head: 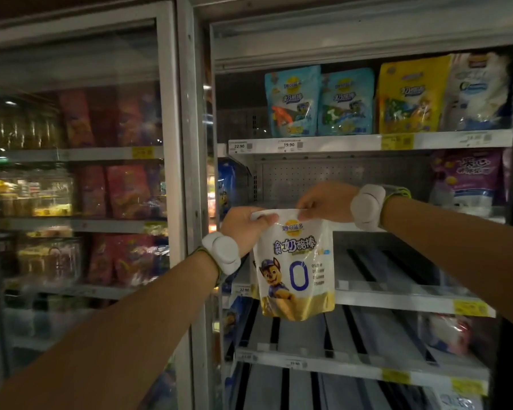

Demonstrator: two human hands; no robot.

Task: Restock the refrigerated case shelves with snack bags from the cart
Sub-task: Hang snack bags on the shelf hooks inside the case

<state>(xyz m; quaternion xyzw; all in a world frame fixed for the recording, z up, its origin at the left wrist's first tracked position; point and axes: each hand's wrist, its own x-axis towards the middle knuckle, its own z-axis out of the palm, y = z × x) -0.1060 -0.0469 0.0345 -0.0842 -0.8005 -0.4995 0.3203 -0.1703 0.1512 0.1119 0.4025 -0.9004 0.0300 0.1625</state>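
Observation:
A white and gold snack bag (pixel 296 267) with a cartoon dog hangs upright in front of the open refrigerated case. My left hand (pixel 243 229) pinches its top left corner and my right hand (pixel 326 201) pinches its top right corner. The bag hangs in front of a bare slatted middle shelf (pixel 397 288). The top shelf (pixel 338 142) holds two blue bags (pixel 317 102), a yellow bag (pixel 409 96) and a white bag (pixel 480 90).
A purple and white bag (pixel 468 182) stands at the right on the second shelf. The lower shelf (pixel 338 365) has bare slats and price tags. The open glass door (pixel 80 179) stands at the left, with red bags behind it. The cart is out of view.

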